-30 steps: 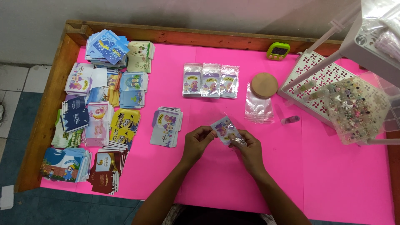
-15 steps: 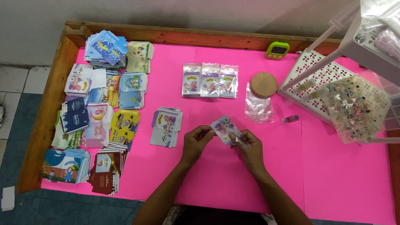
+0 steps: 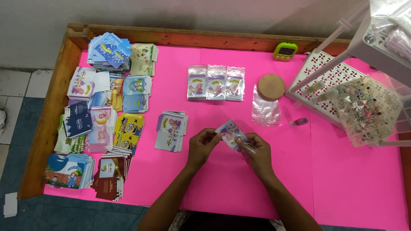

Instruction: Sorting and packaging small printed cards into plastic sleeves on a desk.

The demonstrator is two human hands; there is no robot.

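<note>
Holding much as they did a second ago, the left hand (image 3: 204, 142) and right hand (image 3: 256, 150) pinch a small printed card (image 3: 228, 132) in its clear sleeve, just above the pink bench (image 3: 222, 184). Little has shifted beyond a slight tilt of the card, so the sleeving seems to be mid-step. Three finished sleeved cards (image 3: 216, 82) lie beyond, a card stack (image 3: 171, 130) near the left hand.

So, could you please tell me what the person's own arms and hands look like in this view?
Both forearms come up from the bottom edge and are bare: no sleeves show anywhere along them. The left hand and the right hand wear no gloves. No watch, bracelet or ring is visible on the wrists or fingers, though the picture is too coarse to rule out a thin ring.
</note>
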